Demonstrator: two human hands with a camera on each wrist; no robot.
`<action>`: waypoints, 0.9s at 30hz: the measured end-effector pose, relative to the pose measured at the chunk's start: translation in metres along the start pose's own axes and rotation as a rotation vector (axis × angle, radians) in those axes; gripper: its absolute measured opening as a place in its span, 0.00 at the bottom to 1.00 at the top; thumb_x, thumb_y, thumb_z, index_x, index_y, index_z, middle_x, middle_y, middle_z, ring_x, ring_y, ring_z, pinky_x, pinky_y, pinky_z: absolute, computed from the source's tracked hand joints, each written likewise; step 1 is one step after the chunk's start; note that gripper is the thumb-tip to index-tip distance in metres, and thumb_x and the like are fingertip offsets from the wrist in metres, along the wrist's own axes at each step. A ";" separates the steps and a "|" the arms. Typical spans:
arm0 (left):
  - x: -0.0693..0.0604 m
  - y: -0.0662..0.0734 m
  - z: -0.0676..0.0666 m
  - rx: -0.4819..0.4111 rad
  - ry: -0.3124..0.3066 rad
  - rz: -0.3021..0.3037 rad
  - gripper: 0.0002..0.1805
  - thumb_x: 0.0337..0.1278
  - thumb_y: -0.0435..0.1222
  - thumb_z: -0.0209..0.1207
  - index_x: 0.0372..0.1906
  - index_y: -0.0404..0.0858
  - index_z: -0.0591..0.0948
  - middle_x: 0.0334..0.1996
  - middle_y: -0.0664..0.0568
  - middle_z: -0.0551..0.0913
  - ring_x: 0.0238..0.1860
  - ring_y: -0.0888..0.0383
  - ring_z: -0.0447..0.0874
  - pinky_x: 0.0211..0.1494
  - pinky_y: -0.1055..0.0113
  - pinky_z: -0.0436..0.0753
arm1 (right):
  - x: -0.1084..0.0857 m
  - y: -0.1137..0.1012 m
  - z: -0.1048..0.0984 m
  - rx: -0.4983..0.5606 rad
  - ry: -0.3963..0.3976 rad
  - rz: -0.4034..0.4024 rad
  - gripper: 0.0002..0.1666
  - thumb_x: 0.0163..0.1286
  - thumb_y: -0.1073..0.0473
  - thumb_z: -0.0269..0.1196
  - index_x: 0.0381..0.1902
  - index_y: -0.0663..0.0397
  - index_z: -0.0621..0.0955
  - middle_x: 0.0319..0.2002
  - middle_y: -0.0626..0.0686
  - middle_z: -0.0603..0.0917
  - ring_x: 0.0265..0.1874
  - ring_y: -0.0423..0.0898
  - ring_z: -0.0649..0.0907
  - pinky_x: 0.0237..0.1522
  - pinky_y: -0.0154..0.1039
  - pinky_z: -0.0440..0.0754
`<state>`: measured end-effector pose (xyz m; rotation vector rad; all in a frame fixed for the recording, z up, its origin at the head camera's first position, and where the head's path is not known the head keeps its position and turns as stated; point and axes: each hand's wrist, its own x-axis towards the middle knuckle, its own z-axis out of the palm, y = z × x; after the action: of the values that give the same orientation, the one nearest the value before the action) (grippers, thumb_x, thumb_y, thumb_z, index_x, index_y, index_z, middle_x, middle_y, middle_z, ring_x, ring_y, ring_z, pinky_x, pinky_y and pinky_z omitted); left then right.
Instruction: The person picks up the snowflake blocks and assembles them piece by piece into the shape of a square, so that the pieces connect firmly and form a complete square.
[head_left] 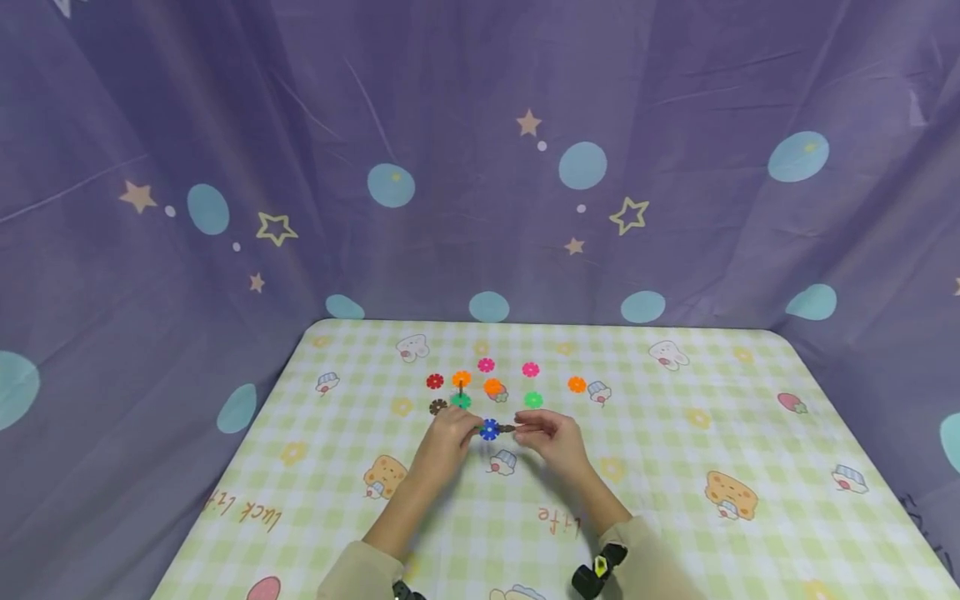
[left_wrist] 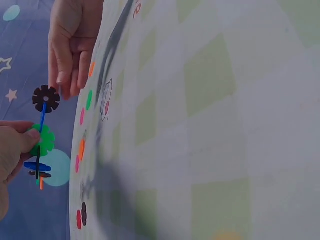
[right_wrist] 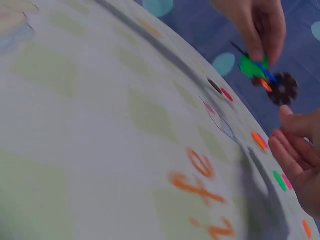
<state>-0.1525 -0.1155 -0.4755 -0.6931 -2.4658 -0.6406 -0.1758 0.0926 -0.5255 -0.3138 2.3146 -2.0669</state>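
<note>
My left hand (head_left: 448,442) pinches a green notched flower disc (left_wrist: 46,142) between thumb and fingers, holding a joined chain of such discs above the table. From the green disc an edge-on blue disc (left_wrist: 42,117) leads to a brown disc (left_wrist: 39,100) at the chain's right end. Other joined pieces, including a blue disc (left_wrist: 37,166) and an orange disc (left_wrist: 41,184), hang on the chain's other side. Beside the brown disc is my right hand (head_left: 555,437), its fingers loosely extended and nothing gripped; whether a fingertip touches the disc is hard to tell.
Loose discs lie beyond the hands: red (head_left: 435,381), brown (head_left: 434,407), pink (head_left: 486,365), orange (head_left: 492,387), another pink (head_left: 531,369), green (head_left: 533,400) and orange (head_left: 577,384). A checked cloth (head_left: 645,533) covers the table. Behind it hangs a purple curtain (head_left: 465,100).
</note>
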 end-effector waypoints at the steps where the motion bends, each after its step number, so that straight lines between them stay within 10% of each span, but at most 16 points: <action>1: 0.000 -0.001 0.000 0.004 0.010 0.006 0.08 0.41 0.27 0.69 0.31 0.39 0.86 0.29 0.52 0.88 0.35 0.57 0.84 0.50 0.62 0.84 | 0.004 0.003 -0.003 -0.034 0.008 -0.009 0.20 0.55 0.71 0.69 0.47 0.65 0.83 0.45 0.65 0.86 0.38 0.48 0.88 0.42 0.29 0.86; 8: -0.004 -0.008 0.001 0.039 0.035 0.011 0.07 0.40 0.27 0.69 0.30 0.38 0.86 0.28 0.51 0.88 0.34 0.58 0.84 0.48 0.63 0.84 | 0.024 0.007 -0.021 -0.471 0.086 -0.128 0.19 0.56 0.67 0.70 0.47 0.60 0.83 0.45 0.59 0.87 0.43 0.54 0.85 0.49 0.44 0.85; 16: -0.008 -0.010 0.002 0.026 0.020 0.003 0.08 0.40 0.27 0.69 0.29 0.39 0.86 0.27 0.52 0.88 0.33 0.58 0.84 0.48 0.63 0.84 | 0.031 0.010 -0.026 -0.917 -0.096 -0.268 0.23 0.62 0.61 0.67 0.54 0.65 0.80 0.54 0.60 0.82 0.55 0.56 0.78 0.62 0.51 0.75; 27: -0.007 -0.014 -0.002 0.058 0.010 -0.037 0.08 0.40 0.26 0.69 0.30 0.38 0.86 0.28 0.51 0.88 0.34 0.56 0.83 0.45 0.63 0.84 | 0.008 0.001 -0.018 -0.902 -0.089 -0.362 0.12 0.53 0.65 0.72 0.37 0.59 0.86 0.39 0.52 0.87 0.43 0.48 0.82 0.51 0.43 0.82</action>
<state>-0.1548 -0.1299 -0.4828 -0.6212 -2.4827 -0.5822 -0.1862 0.1093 -0.5237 -0.8548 3.1431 -0.8890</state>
